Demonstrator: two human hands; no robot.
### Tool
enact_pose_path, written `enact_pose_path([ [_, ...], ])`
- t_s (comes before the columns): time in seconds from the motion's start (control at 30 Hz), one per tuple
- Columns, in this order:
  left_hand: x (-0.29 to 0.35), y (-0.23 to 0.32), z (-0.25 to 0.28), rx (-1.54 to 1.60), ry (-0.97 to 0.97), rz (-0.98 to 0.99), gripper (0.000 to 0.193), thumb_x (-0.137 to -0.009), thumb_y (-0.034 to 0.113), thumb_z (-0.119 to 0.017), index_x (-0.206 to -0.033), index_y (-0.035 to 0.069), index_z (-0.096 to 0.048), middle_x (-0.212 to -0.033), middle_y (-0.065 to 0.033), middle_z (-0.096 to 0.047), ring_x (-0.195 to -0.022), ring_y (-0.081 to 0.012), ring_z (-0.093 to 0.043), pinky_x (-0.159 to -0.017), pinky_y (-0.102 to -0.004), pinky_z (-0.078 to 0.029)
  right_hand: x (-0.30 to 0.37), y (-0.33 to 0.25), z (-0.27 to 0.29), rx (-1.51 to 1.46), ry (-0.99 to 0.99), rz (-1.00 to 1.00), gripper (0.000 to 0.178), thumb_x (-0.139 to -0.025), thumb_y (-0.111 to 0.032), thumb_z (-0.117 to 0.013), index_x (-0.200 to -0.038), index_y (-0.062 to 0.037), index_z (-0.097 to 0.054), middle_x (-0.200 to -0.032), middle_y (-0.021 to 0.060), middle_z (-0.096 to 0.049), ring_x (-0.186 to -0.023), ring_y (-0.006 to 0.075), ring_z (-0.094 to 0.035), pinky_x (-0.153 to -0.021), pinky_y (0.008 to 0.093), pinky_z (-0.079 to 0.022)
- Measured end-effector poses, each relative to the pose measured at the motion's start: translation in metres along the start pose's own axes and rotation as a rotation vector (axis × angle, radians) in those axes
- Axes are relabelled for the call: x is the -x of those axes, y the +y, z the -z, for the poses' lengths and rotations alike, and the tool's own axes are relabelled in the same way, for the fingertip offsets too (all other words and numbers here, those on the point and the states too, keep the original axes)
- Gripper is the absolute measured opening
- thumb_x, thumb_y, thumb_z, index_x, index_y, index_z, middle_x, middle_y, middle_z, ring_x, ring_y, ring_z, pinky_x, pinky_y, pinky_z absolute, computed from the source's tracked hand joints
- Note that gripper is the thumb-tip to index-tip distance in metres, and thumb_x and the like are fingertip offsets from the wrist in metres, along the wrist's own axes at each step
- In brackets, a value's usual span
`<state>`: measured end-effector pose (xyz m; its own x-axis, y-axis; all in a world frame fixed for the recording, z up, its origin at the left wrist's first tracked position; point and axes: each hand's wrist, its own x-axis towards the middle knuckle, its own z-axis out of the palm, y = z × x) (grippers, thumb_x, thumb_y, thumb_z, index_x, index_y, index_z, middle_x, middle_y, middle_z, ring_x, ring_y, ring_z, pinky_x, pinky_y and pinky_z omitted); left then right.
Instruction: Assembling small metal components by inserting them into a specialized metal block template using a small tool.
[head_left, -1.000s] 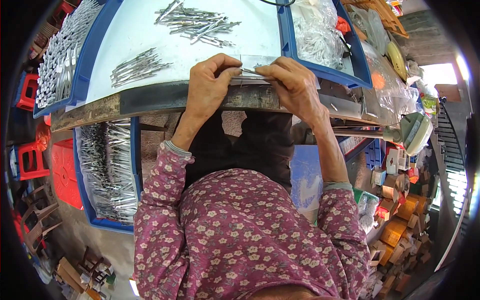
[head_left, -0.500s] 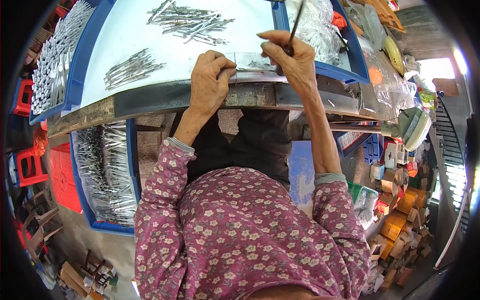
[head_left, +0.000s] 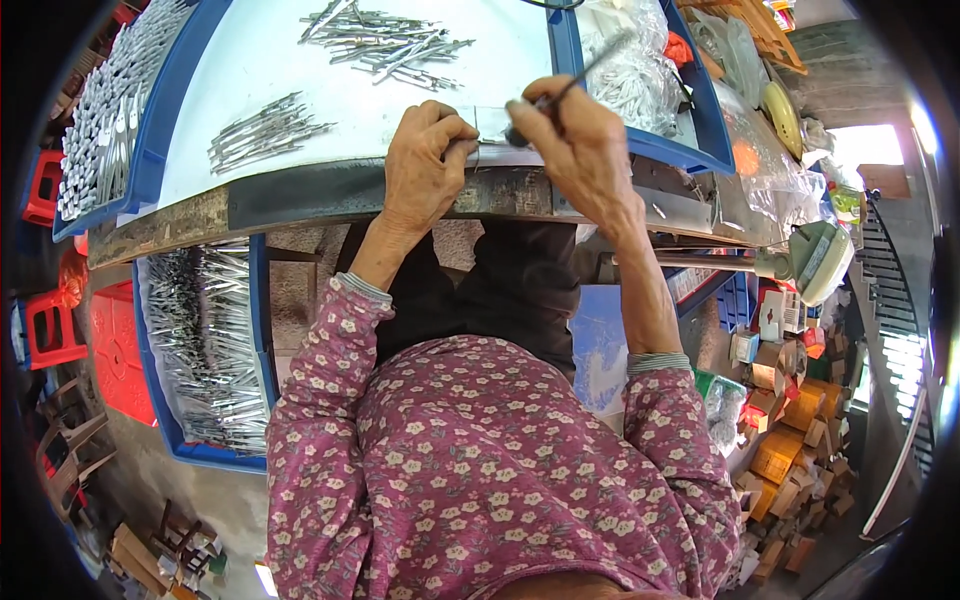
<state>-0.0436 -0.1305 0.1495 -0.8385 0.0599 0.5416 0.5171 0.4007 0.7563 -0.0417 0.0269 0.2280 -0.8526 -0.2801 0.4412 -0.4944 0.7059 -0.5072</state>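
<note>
My left hand [head_left: 432, 160] is closed at the table's front edge, thumb and forefinger pinched on a thin metal piece [head_left: 478, 150] that mostly hides behind the fingers. To its right, my right hand [head_left: 585, 145] grips a dark, slim, rod-like tool [head_left: 590, 72]. One end of that tool slants up and away, blurred, while its dark lower end is close to the left fingertips. Beyond the left hand, a loose pile of thin metal rods [head_left: 400, 45] lies on the white table surface [head_left: 370, 115]. A smaller bundle of similar rods [head_left: 262, 135] lies farther left.
A blue tray [head_left: 150, 170] of upright pale rods borders the left side. At the right, a blue tray [head_left: 690, 155] holds clear plastic bags [head_left: 635, 90]. Below the table edge [head_left: 300, 200] is another blue bin [head_left: 262, 345] of metal rods. A lamp-like fitting [head_left: 820, 262] juts out at right.
My right hand has moved slightly down and turned, so its tool leans farther right. The left hand keeps its pinch with little movement.
</note>
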Motion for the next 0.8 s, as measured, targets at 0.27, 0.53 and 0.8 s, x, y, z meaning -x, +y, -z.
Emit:
enact_pose_path([
  [0.27,-0.004,-0.002,-0.003,-0.009,0.010,-0.034,0.003,-0.071,0.002,-0.062,-0.074,0.002,-0.063,-0.080,-0.0073,-0.056,-0.079,-0.0249,-0.052,-0.069,-0.0340,-0.044,0.011,0.005,-0.016,-0.029,-0.047,0.008,0.024,-0.081,-0.018,-0.063,-0.083,0.0015,-0.050,-0.065,0.0204,-0.055,-0.059,0.0390,-0.055,-0.052,0.0405,-0.043],
  [0.53,0.001,0.000,0.002,-0.024,-0.023,-0.007,0.005,-0.071,0.002,-0.063,-0.076,0.002,-0.063,-0.081,-0.0070,-0.056,-0.081,-0.0237,-0.053,-0.069,-0.0326,-0.043,0.005,-0.010,0.023,-0.142,0.109,-0.091,0.023,-0.085,-0.019,-0.063,-0.090,0.0013,-0.054,-0.064,0.0096,-0.063,-0.057,0.0151,-0.060,-0.051,0.0282,-0.045],
  [0.8,-0.001,-0.001,0.002,-0.032,-0.050,-0.012,0.003,-0.071,0.002,-0.062,-0.074,0.003,-0.062,-0.080,-0.0053,-0.056,-0.079,-0.0228,-0.052,-0.068,-0.0322,-0.044,0.022,0.013,-0.007,-0.017,0.076,-0.118,0.021,-0.080,-0.016,-0.065,-0.090,-0.0008,-0.053,-0.064,0.0188,-0.056,-0.056,0.0365,-0.055,-0.051,0.0378,-0.044],
])
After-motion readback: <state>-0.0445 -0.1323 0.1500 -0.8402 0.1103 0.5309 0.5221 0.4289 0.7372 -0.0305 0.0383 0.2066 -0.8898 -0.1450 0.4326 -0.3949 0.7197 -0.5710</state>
